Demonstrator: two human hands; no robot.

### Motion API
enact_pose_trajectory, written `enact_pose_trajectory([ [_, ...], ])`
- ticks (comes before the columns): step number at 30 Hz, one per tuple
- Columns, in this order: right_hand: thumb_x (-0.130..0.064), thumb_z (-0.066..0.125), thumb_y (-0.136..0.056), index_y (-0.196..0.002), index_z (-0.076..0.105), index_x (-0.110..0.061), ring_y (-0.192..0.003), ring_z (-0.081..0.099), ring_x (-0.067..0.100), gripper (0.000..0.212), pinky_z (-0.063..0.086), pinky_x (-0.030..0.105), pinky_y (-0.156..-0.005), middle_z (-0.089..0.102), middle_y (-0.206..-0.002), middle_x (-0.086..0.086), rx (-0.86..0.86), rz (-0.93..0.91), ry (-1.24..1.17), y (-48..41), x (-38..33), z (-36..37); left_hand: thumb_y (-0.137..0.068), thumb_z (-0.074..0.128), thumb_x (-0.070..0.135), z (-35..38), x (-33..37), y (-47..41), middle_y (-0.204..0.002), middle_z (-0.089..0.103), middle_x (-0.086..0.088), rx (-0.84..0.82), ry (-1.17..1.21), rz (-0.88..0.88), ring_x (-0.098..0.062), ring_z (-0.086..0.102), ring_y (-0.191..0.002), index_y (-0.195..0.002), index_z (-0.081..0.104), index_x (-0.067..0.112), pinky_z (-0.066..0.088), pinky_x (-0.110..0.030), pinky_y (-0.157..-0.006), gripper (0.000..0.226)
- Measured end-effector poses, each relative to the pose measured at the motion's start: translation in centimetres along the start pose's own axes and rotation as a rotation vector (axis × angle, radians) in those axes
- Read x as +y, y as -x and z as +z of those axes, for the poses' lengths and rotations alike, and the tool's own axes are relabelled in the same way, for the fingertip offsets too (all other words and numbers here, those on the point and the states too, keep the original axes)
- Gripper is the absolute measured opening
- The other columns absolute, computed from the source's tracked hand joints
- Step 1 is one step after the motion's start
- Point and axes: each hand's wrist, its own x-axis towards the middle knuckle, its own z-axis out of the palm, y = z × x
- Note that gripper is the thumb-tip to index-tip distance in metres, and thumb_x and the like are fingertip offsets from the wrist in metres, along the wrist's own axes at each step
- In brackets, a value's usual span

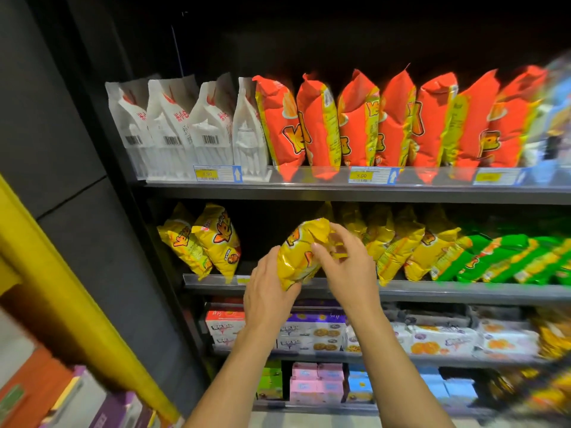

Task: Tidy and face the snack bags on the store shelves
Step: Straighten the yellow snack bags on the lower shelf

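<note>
Bright shelves, dark top, blurred edges

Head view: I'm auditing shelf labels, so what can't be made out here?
All in the head view:
- Held yellow bag: front partly covered by left hand and right hand.
- Middle-shelf price tag: mostly behind left hand.
- Top-shelf right price label: blurred, unreadable.
- Blue bags: blurred, cut off by the right edge.

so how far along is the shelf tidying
The top shelf looks largely done: white bags and orange bags stand upright in rows. In hand: the left hand and right hand hold one yellow bag before a gap on the middle shelf. To do: the leaning yellow bags and green bags to its right.
</note>
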Motion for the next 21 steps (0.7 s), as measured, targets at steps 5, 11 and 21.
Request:
enact_pose_trajectory([
  [5, -0.046, 0.067, -0.097, -0.151, 0.048, -0.022, -0.113, 0.063, -0.002, 0.062, 0.051, 0.016, -0.083, 0.065, -0.13, -0.009, 0.03, 0.362, -0.361, 3.3, 1.1, -2.9, -0.083, 0.083, 0.049, -1.9, 1.8, 2.2, -0.115, 0.067, 0.015, -0.212, 0.28, -0.177, -0.01, 0.067, -0.105, -0.135, 0.052, 0.037, 0.058, -0.041, -0.09, 0.061],
  [11, -0.066, 0.055, -0.087, -0.153, 0.048, -0.023, -0.125, 0.062, 0.009, 0.079, 0.049, 0.034, -0.105, 0.063, -0.144, -0.005, -0.322, 0.537, -0.479, 6.3, 2.0, -4.2, -0.094, 0.078, 0.036, -4.3, 3.9, 4.0, -0.117, 0.08, 0.004, -0.576, 0.775, -0.384, -0.02, 0.077, -0.108, -0.13, 0.068, 0.03, 0.057, -0.052, -0.104, 0.038],
  [21, -0.053, 0.05, -0.1, -0.138, 0.063, -0.016, -0.119, 0.07, 0.038, 0.054, 0.046, 0.063, -0.111, 0.072, -0.128, 0.018, -0.264, 0.801, -0.977, 7.6, 3.4, -4.8, -0.085, 0.051, 0.069, -6.8, 5.5, 3.6, -0.117, 0.079, 0.011, -0.676, 0.944, -0.401, -0.014, 0.07, -0.119, -0.121, 0.068, 0.036, 0.056, -0.041, -0.098, 0.051],
])
